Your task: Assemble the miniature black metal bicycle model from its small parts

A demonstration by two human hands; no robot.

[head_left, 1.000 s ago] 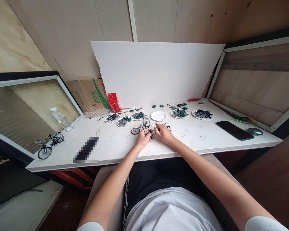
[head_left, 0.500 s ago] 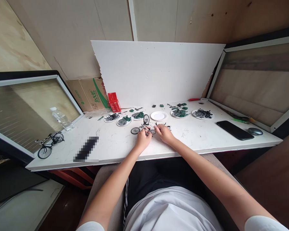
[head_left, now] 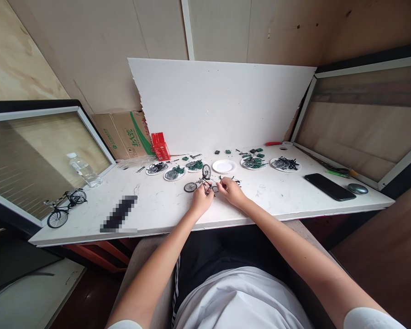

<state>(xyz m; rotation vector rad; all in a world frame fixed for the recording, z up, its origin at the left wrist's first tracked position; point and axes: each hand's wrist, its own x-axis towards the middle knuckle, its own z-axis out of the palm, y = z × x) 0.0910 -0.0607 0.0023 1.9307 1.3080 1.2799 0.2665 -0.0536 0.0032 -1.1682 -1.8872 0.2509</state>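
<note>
My left hand (head_left: 202,200) is closed around the frame of a small black model bicycle (head_left: 206,172), held low over the white table. One wheel sticks up above my fingers and another lies out to the left. My right hand (head_left: 231,191) is at the bicycle's right side, with thumb and fingers pinched together. What they grip, if anything, is too small to make out. Small dark parts lie just behind my right hand, partly covered by it. A finished-looking model bicycle (head_left: 66,208) stands at the table's left end.
Paper plates of black and green plastic parts (head_left: 175,172) line the back, around a bare white plate (head_left: 223,166). Loose pieces lie behind them. A phone (head_left: 329,187) and mouse (head_left: 358,188) are at right. A bottle (head_left: 84,170), red box (head_left: 160,146) and carton (head_left: 123,134) are at left.
The view has shifted slightly. My right fingers have drawn in a little closer around the bicycle's right side, while my left hand keeps its hold.
</note>
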